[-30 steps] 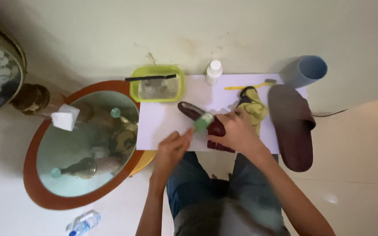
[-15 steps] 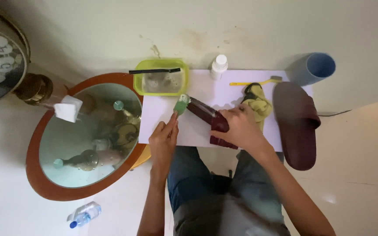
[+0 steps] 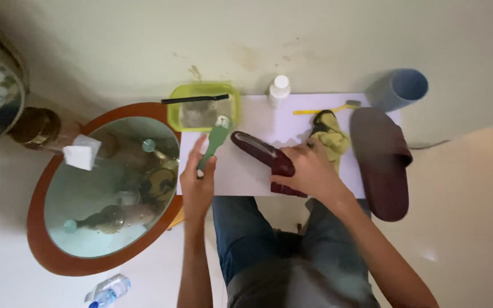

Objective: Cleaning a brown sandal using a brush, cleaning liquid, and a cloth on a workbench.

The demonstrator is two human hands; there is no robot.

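My left hand (image 3: 197, 188) grips a green brush (image 3: 214, 141) by its handle, the bristle head pointing up toward a yellow-green tub (image 3: 203, 107). My right hand (image 3: 306, 171) holds a dark maroon slipper (image 3: 263, 155) tilted on its edge over a white sheet (image 3: 241, 171). A second maroon slipper (image 3: 381, 159) lies flat on the right. A yellow cloth (image 3: 330, 136) sits crumpled just beyond my right hand.
A black comb (image 3: 194, 99) lies across the tub. A white bottle (image 3: 279, 90), a yellow toothbrush (image 3: 323, 109) and a blue cup (image 3: 401, 89) stand at the sheet's far edge. An oval glass table (image 3: 106, 188) with a wooden rim is left; a plastic bottle (image 3: 108, 290) lies below.
My left hand has carried the green brush away from the slipper, leftward and up toward the tub. My right hand keeps hold of the slipper.
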